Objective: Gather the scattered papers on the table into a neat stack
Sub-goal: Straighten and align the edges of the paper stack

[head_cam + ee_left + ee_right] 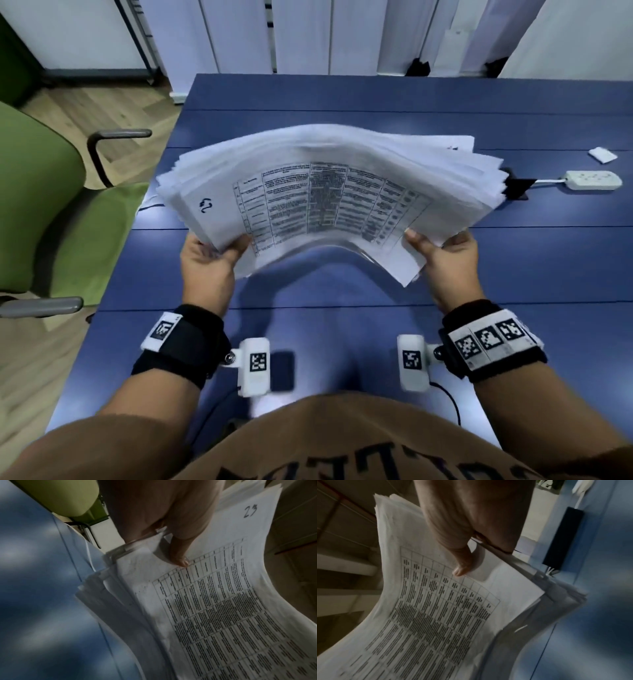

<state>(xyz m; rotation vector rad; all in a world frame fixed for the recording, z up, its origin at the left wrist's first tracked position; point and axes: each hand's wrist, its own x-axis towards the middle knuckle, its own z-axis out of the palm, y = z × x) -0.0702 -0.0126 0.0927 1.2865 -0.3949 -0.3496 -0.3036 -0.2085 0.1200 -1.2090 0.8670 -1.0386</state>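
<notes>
The papers (329, 192) are held up off the table (342, 325), bowed upward in the middle like an arch, with the printed grid sheet on top. The sheet edges are fanned out and stepped at both ends, so nothing is squared up yet. The bundle is probably bent like this on purpose: flexing lets the sheets slide against each other, and lifting it clear sets up a tap on the tabletop to even the edges. That's a guess though.

The near left corner is gripped by the left hand (209, 263), thumb (180, 555) pressed on the top sheet near the table's corner, the other fingers curled underneath and mostly hidden by the paper. Same deal on the other side: the near right corner is pinched by the right hand (442, 257), thumb (462, 568) flat on the top sheet, fingers tucked below out of view. Both grips look firm, since the whole bundle is carried by those two corners.

No loose sheets can be seen left on the table, so the gathering part seems done and only the neatening is left. Further out, a power strip (592, 180) and a small white scrap (603, 155) sit at the far right, well apart from the papers. A green chair (51, 212) is parked beside the table on the left.
</notes>
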